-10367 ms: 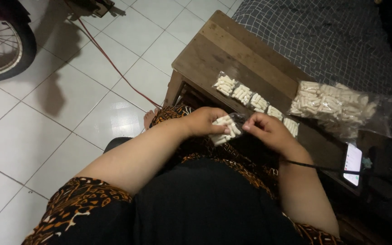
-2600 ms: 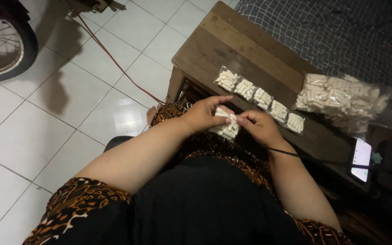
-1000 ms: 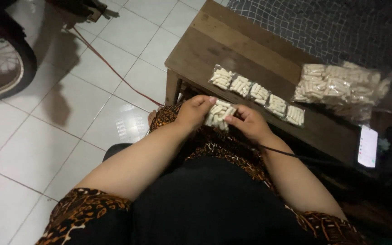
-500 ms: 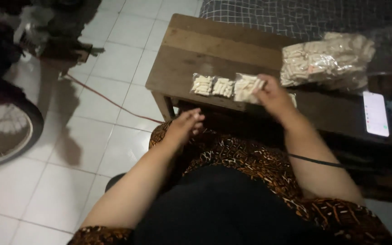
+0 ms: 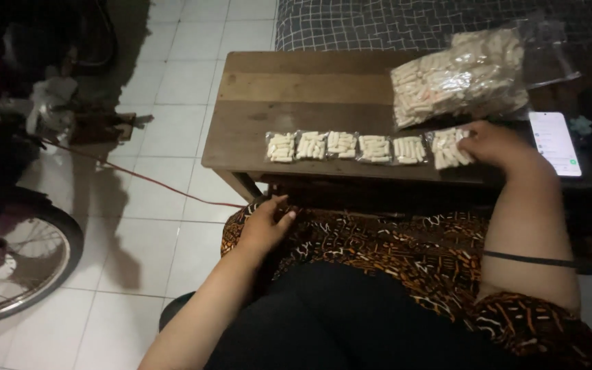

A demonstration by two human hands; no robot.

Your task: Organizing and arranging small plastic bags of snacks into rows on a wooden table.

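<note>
My right hand (image 5: 495,145) rests on the wooden table (image 5: 296,89), fingers closed on a small clear packet of pale sticks (image 5: 449,146) at the right end of a row. The row of small sealed packets (image 5: 344,146) lies along the table's near edge. My left hand (image 5: 267,220) lies on my patterned lap (image 5: 392,247), holding nothing, fingers loosely apart. A big clear bag of the same pale sticks (image 5: 457,77) sits just behind my right hand.
A phone with a lit screen (image 5: 554,142) lies right of my hand. A checked mattress (image 5: 378,24) is behind the table. A wheel (image 5: 18,264), dark clutter and a red cable (image 5: 138,177) lie on the white tiles to the left.
Both hands worked a packet at my lap; then the right hand carried it to the table and set it at the row's right end, while the left dropped to my lap. The view shifted.
</note>
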